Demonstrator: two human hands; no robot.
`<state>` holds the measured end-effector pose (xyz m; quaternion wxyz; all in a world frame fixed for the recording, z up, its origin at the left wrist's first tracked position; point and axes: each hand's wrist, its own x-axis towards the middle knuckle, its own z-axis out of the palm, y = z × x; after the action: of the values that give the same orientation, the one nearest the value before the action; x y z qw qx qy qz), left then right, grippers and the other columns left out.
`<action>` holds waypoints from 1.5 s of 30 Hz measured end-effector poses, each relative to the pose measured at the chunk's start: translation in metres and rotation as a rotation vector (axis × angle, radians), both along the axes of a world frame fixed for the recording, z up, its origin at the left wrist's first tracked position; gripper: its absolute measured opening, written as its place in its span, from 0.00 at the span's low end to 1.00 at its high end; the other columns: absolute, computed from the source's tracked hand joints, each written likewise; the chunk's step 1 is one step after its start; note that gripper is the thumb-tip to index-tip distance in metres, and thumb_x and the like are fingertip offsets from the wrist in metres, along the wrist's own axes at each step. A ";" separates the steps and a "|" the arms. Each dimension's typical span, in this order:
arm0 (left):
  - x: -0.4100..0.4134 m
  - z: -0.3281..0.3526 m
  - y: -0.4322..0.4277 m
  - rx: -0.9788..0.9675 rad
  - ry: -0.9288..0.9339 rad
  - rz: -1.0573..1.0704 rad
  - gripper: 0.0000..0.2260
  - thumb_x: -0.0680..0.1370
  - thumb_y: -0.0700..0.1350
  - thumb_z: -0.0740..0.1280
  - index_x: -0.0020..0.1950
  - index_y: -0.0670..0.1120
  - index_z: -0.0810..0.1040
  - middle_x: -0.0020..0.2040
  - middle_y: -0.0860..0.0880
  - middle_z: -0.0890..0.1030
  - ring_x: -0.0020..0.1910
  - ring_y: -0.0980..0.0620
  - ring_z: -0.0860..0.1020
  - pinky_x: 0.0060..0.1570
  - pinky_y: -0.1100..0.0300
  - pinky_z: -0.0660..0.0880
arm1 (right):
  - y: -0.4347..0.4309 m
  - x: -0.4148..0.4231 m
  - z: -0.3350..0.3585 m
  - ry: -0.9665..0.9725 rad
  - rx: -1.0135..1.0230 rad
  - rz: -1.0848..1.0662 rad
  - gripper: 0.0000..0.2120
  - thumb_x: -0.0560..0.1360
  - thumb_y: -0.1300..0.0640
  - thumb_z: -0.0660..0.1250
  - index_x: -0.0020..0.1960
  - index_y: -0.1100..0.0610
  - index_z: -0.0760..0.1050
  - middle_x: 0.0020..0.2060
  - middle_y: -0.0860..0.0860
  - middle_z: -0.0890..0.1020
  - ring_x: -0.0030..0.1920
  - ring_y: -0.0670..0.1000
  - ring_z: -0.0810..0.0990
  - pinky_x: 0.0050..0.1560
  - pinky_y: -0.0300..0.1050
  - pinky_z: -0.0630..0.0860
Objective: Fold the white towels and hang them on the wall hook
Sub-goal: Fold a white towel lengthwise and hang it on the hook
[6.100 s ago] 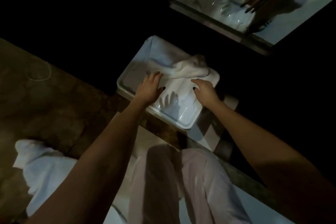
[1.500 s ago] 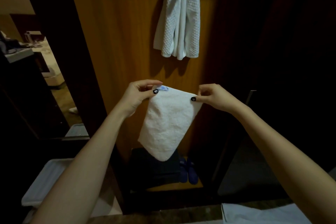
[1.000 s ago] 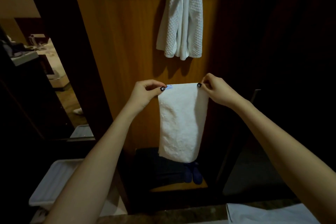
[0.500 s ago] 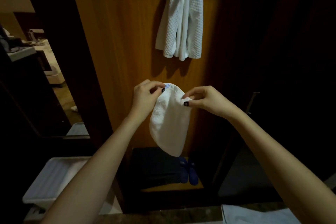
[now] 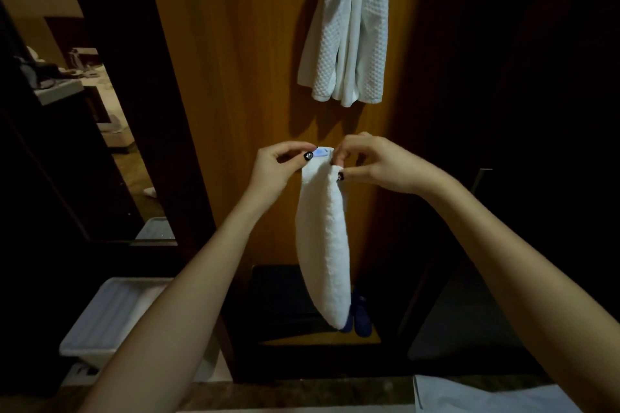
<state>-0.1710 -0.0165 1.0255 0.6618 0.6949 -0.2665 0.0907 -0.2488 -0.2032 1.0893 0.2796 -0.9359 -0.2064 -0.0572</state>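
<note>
A small white towel [image 5: 323,245] hangs in the air as a narrow folded strip in front of a wooden wall panel [image 5: 248,77]. My left hand [image 5: 278,166] pinches its top left corner beside a small blue label. My right hand [image 5: 372,163] pinches the top edge right next to it, so the two hands nearly touch. Above, white waffle-weave towels [image 5: 349,27] hang from a hook at the top edge of the view; the hook itself is barely visible.
A white plastic bin [image 5: 110,315] stands at the lower left. Dark blue slippers [image 5: 357,318] lie on a low shelf behind the towel. A white cloth [image 5: 479,394] lies at the bottom right. A mirror [image 5: 84,111] on the left reflects a room.
My hands have come together at the towel's top edge, folding the spread towel lengthwise into a narrow hanging strip. Earlier I had lifted it from the white bin.
</note>
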 end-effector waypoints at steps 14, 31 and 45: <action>-0.004 0.010 0.014 -0.249 0.096 -0.187 0.10 0.75 0.37 0.69 0.46 0.51 0.85 0.45 0.52 0.85 0.46 0.58 0.82 0.43 0.68 0.76 | 0.011 0.007 0.015 -0.199 -0.007 -0.157 0.05 0.74 0.51 0.71 0.42 0.49 0.76 0.44 0.46 0.72 0.44 0.40 0.71 0.44 0.33 0.67; -0.014 0.020 0.005 -0.152 0.020 -0.251 0.14 0.73 0.31 0.68 0.55 0.45 0.80 0.45 0.49 0.80 0.45 0.59 0.78 0.48 0.68 0.74 | 0.022 0.015 0.007 -0.356 0.113 -0.217 0.05 0.73 0.48 0.72 0.43 0.49 0.81 0.35 0.42 0.75 0.47 0.45 0.69 0.42 0.29 0.63; -0.012 0.017 0.014 -0.184 0.026 -0.226 0.09 0.73 0.32 0.65 0.47 0.46 0.74 0.38 0.56 0.80 0.40 0.60 0.78 0.40 0.67 0.74 | 0.008 0.013 0.012 0.017 0.112 -0.053 0.09 0.72 0.50 0.73 0.41 0.53 0.76 0.39 0.51 0.80 0.38 0.49 0.76 0.41 0.49 0.72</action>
<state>-0.1831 -0.0027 1.0424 0.7321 0.5978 -0.3252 0.0307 -0.2362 -0.1953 1.1010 0.3316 -0.9245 -0.1756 -0.0678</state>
